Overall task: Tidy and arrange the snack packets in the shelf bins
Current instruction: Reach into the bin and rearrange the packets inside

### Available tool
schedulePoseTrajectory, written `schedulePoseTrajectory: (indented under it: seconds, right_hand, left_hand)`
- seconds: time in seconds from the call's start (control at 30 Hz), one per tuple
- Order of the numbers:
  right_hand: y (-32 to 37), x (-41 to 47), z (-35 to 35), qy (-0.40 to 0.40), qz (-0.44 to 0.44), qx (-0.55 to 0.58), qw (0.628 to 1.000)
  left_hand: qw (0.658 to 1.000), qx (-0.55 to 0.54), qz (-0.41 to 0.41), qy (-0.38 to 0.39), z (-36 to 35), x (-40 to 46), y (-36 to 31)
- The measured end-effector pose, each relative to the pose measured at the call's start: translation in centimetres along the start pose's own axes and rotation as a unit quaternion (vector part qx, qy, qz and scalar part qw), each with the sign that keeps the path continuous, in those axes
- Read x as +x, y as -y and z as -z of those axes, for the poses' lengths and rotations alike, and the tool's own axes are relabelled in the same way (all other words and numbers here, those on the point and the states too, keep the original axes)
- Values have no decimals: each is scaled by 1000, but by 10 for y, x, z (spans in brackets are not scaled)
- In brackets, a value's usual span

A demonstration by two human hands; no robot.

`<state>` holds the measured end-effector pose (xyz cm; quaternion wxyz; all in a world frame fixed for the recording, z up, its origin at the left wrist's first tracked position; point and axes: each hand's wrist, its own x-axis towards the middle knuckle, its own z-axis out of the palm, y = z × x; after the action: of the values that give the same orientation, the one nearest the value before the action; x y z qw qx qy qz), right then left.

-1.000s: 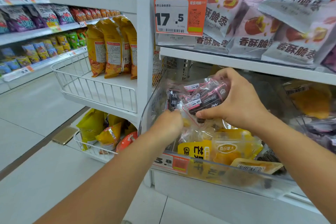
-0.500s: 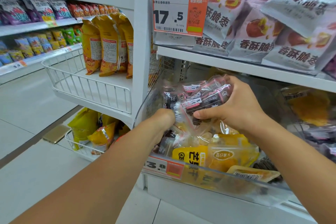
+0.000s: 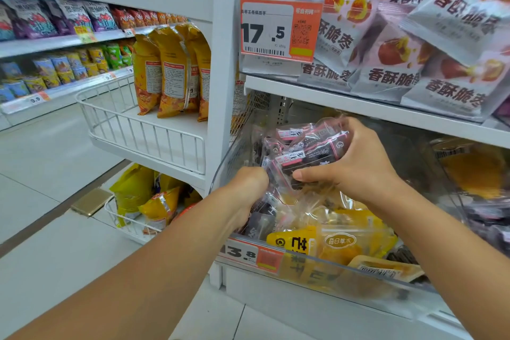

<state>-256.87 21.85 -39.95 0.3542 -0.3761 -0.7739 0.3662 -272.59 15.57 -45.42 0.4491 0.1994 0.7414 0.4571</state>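
White shop shelving (image 3: 358, 107), packed with snacks on every tier. Up top, pale pink packets (image 3: 392, 63) heaped behind an orange price tag (image 3: 278, 30) reading 17.5. Below, a clear-fronted bin (image 3: 358, 279) on the lower shelf, holding yellow packets (image 3: 339, 243) at the front and a second orange tag (image 3: 254, 255) on its lip. Right hand (image 3: 356, 168) reaching into that bin, fingers curled over and thumb pressed under a bundle of dark snack packets (image 3: 306, 152) in clear wrap, lifted above the yellow ones. Left hand (image 3: 248, 190) closed into a fist at the bundle's lower left corner, probably pinching the wrap, though blurred and mostly turned away. Further dark packets (image 3: 262, 218) low in the bin under the left wrist. Off to the left, tall orange bags (image 3: 171, 72) upright in a white wire basket (image 3: 138, 130), with more yellow bags (image 3: 143, 196) in a lower basket near the floor.
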Motion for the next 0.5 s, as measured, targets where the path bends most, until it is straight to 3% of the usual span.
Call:
schedulePoseTrajectory:
  seconds: [0.17,0.37,0.5]
  right_hand:
    - [9,13,-23,9,1,29,1000]
    - [14,40,-30,169,-102,21,980]
    - [6,55,-29,150,-113,-39,981]
  left_hand:
    - [1000,14,-16,11,3,-17,9]
    - [999,-24,-35,30,20,-37,10]
    - [983,103,-138,64,34,-51,11]
